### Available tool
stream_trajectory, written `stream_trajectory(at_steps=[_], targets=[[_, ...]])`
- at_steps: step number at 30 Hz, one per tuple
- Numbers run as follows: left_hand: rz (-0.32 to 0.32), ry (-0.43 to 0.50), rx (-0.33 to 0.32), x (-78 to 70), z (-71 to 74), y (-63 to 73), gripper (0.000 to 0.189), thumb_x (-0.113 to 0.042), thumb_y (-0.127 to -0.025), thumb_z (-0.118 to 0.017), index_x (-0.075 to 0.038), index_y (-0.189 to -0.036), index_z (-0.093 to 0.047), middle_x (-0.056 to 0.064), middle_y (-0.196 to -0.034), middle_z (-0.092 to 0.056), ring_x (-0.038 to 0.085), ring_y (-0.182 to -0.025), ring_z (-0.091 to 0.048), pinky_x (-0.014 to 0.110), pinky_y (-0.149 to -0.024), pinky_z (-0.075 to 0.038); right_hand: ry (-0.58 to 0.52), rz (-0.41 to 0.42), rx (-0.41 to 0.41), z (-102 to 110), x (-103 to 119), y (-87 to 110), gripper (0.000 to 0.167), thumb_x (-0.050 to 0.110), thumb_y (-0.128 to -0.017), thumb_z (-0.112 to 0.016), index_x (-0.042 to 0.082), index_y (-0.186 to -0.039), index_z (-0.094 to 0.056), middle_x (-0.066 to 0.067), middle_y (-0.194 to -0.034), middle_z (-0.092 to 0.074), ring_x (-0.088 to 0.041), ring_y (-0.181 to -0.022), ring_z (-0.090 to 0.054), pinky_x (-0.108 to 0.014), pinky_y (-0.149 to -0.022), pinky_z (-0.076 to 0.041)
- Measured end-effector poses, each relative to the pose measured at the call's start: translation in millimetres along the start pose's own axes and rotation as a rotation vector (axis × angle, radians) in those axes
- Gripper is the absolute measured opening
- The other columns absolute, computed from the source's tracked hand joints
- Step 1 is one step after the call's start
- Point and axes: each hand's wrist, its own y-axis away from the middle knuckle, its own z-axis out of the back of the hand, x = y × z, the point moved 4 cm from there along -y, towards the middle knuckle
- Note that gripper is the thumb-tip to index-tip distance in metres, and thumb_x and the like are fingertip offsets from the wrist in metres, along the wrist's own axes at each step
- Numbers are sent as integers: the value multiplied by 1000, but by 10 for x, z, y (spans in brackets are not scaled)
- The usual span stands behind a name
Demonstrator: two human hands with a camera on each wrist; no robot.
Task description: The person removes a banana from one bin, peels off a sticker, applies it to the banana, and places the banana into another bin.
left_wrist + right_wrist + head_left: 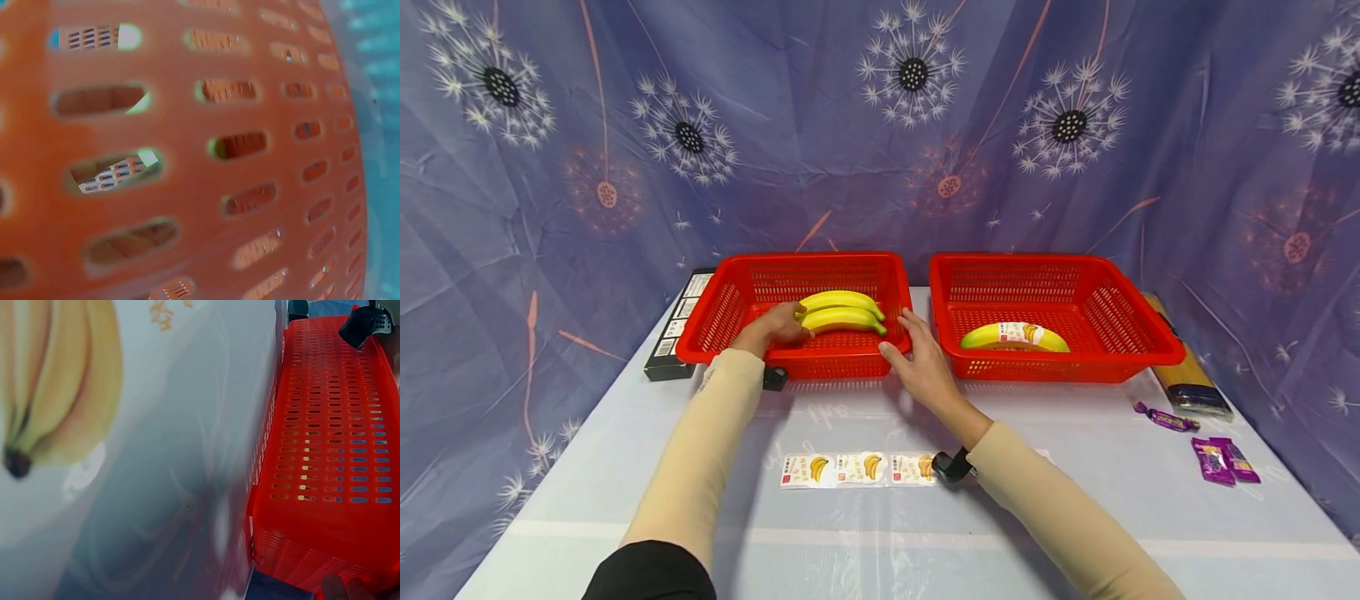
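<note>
Two yellow bananas lie side by side in the left red basket. My left hand reaches over its front rim, with thumb and fingers around the left end of the nearer banana. In the left wrist view, the slotted basket wall fills most of the picture. At the same basket's front right corner, my right hand touches the rim with fingers stretched out. Its fingertips show at the basket's edge in the right wrist view. A strip of banana stickers lies below my hands.
A second red basket on the right holds one banana with a sticker on it. Purple wrapped candies and a long pack lie at the right. A black box stands beside the left basket.
</note>
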Motion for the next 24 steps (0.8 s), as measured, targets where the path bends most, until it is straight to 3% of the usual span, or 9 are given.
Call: stream_trajectory(at_steps=[9, 16, 20, 24], targets=[[4, -11, -129, -12, 53, 9, 58, -24, -86, -65, 6, -133, -48, 24, -138, -47, 37, -128, -43, 43, -111, -32, 2, -7, 1, 3, 0, -4, 63, 37, -90, -60, 1, -138, -43, -7, -151, -35, -29, -138, -36, -50, -111, -31], [-61, -104, -244, -87, 103, 46, 51, -24, -86, -66, 6, -126, -55, 23, -128, -56, 39, -124, -45, 47, -108, -31, 1, -5, 3, 6, 5, -4, 64, 38, -89, -61, 0, -137, -44, -7, -151, -35, -28, -139, -36, -49, -111, -30], [-72, -115, -273, -114, 113, 60, 48, -23, -87, -64, 6, -125, -56, 23, -127, -58, 38, -124, -47, 47, -107, -33, -1, -5, 7, 12, 9, -3, 64, 38, -89, -61, 0, -138, -43, -7, -152, -35, -28, -139, -35, -48, -112, -30], [-35, -83, -281, -118, 109, 67, 47, -23, -88, -64, 4, -126, -56, 22, -129, -57, 39, -123, -47, 48, -106, -35, 2, -5, 8, 12, 8, -7, 63, 38, -90, -61, 0, -137, -44, -7, -151, -35, -28, -139, -35, -48, -112, -30]])
